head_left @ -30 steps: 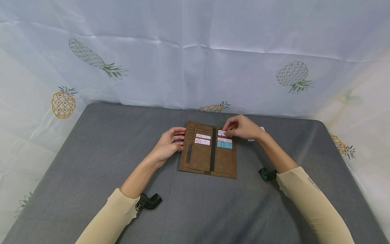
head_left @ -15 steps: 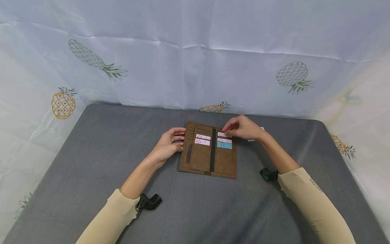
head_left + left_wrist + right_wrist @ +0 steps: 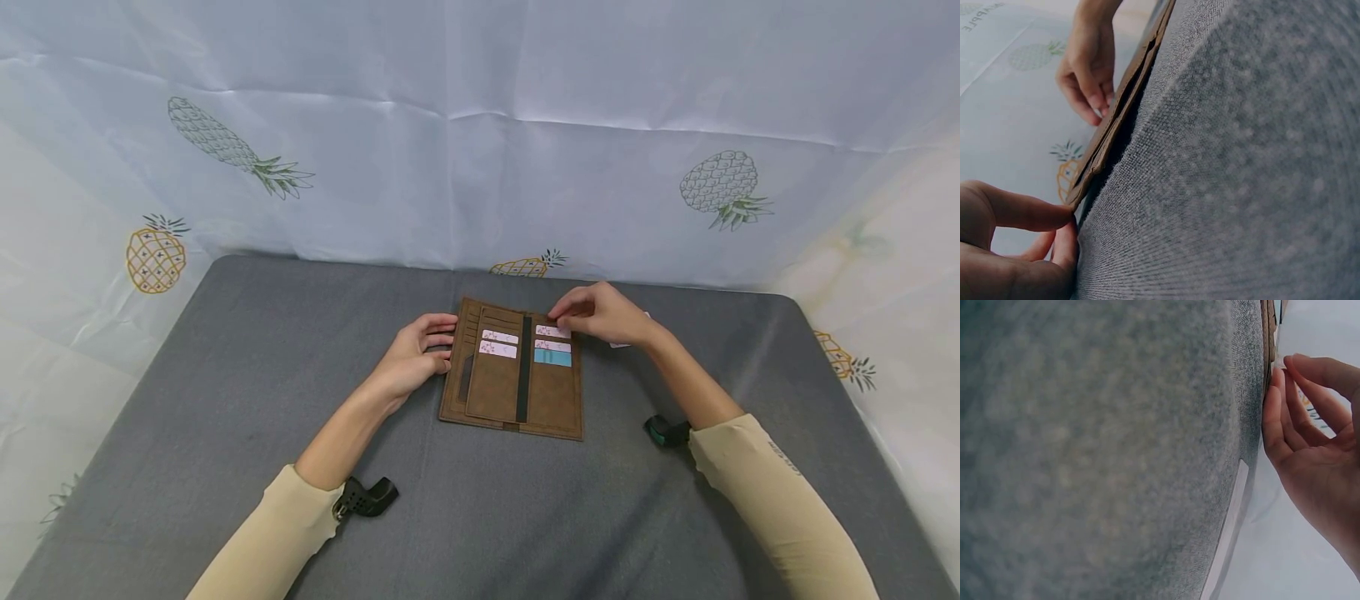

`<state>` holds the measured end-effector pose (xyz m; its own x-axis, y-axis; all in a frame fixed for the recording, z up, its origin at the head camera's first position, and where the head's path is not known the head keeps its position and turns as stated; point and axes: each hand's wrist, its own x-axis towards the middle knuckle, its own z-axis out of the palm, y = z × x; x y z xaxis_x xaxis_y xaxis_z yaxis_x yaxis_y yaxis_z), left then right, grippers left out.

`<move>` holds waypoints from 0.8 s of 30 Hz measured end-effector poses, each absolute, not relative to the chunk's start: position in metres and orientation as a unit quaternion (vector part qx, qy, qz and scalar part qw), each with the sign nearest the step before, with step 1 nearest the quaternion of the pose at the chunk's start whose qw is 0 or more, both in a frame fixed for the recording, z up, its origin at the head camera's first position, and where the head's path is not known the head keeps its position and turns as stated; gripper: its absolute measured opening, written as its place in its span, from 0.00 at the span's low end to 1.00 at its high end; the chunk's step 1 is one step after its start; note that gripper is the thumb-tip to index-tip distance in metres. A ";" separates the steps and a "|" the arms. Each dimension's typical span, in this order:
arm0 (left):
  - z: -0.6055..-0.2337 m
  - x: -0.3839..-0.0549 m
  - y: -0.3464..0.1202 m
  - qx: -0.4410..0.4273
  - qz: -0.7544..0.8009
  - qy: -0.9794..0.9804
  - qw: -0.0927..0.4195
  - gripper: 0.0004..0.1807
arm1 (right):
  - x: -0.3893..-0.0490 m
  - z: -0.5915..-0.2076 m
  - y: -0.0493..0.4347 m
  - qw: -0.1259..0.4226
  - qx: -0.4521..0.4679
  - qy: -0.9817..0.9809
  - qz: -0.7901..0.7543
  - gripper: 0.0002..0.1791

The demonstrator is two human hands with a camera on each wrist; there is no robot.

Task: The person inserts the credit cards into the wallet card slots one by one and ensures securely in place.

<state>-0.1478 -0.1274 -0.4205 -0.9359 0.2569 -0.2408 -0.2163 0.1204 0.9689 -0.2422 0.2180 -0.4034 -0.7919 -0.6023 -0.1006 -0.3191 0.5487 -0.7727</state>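
Note:
A brown wallet (image 3: 555, 408) lies unfolded on the grey table, a black band running down its middle. My left hand (image 3: 408, 354) holds its left edge; the left wrist view shows thumb and fingers (image 3: 1035, 212) pinching the wallet's edge. At the upper right pocket, my right hand (image 3: 603, 315) pinches the right end of a pink-patterned card (image 3: 547, 331), which sits partly in its slot. Below it are another pink card (image 3: 552, 345) and a blue card (image 3: 552, 357). Two pink cards (image 3: 498, 342) show in the left panel's slots.
A loose white card (image 3: 1225, 528) lies on the table right of the wallet, mostly hidden by my right wrist in the head view. A pineapple-print curtain (image 3: 480, 183) hangs behind the grey table (image 3: 300, 333). Black wrist cameras (image 3: 367, 497) sit on both forearms.
The upper right card sits slightly lower in its slot than a second ago. My right hand has shifted slightly right along it. The left hand and wallet stay in place.

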 end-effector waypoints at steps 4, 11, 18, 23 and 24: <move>-0.421 -0.147 -0.128 0.014 0.663 0.727 0.179 0.40 | -0.241 -0.403 0.220 0.176 -0.266 0.860 -0.399 0.11; -0.422 -0.148 -0.128 0.016 0.661 0.729 0.179 0.40 | -0.241 -0.402 0.229 0.161 -0.266 0.865 -0.394 0.12; -0.421 -0.148 -0.128 0.015 0.662 0.728 0.177 0.40 | -0.239 -0.397 0.247 0.159 -0.251 0.870 -0.394 0.13; -0.420 -0.148 -0.128 0.014 0.662 0.728 0.177 0.40 | -0.236 -0.391 0.262 0.177 -0.227 0.871 -0.398 0.15; -0.421 -0.148 -0.128 0.014 0.662 0.728 0.177 0.40 | -0.236 -0.390 0.266 0.181 -0.223 0.872 -0.397 0.16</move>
<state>-0.1478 -0.1276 -0.4207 -0.9371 0.2547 -0.2385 -0.2131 0.1234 0.9692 -0.2356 0.2655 -0.3903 -0.8354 -0.5318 -0.1386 -0.2447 0.5857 -0.7727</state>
